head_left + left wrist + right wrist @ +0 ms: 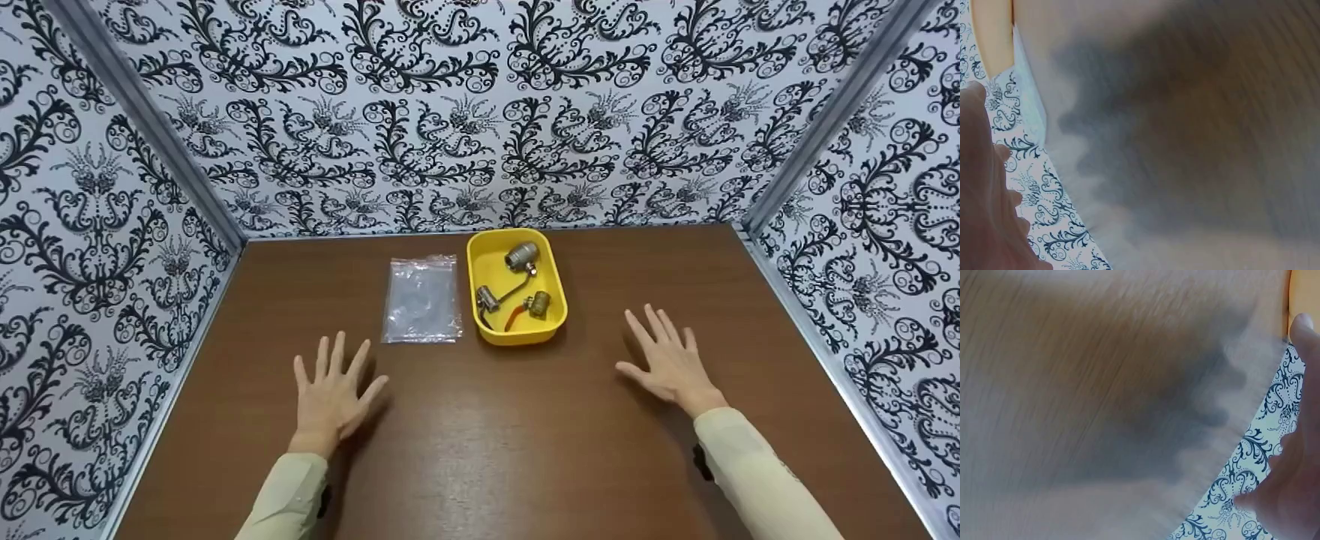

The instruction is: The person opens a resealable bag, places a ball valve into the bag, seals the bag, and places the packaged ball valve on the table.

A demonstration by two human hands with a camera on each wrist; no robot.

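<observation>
- Left hand [330, 394] at about 7 o'clock on the brown wood-grain table [525, 450]: fingers spread and straight, palm down, holding nothing. Cream sleeve [289, 499] runs back toward the camera.
- Right hand [667, 360] at about 4 o'clock: same pose, fingers splayed, released, nothing in it.
- Wrist views are blurred (mostly table grain and hand shadow); each shows only a sliver of hand, left [982, 197] and right [1292, 484], against the patterned wall.
- Progress, judged from the layout: nothing picked up yet. Every part sits in the tray, the bag lies flat and looks empty. All handling is still to do.
- Clear plastic zip bag [422, 298] at about 11 o'clock, beyond the left hand and apart from it: thin, crinkled, glossy, rectangular, just beside the tray's left wall.
- Yellow plastic tray [555, 262] at 12 o'clock, between and beyond both hands: rounded rectangle, smooth, shallow walls.
- Inside it: a silver metal valve body [521, 256] at the far end (cylindrical, shiny), a smaller silver fitting [487, 298] near-left, a brass fitting [538, 303] near-right, with a red handle piece [514, 321] beside it.
- Far: black-and-white damask walls [480, 112] enclose the table on three sides.
</observation>
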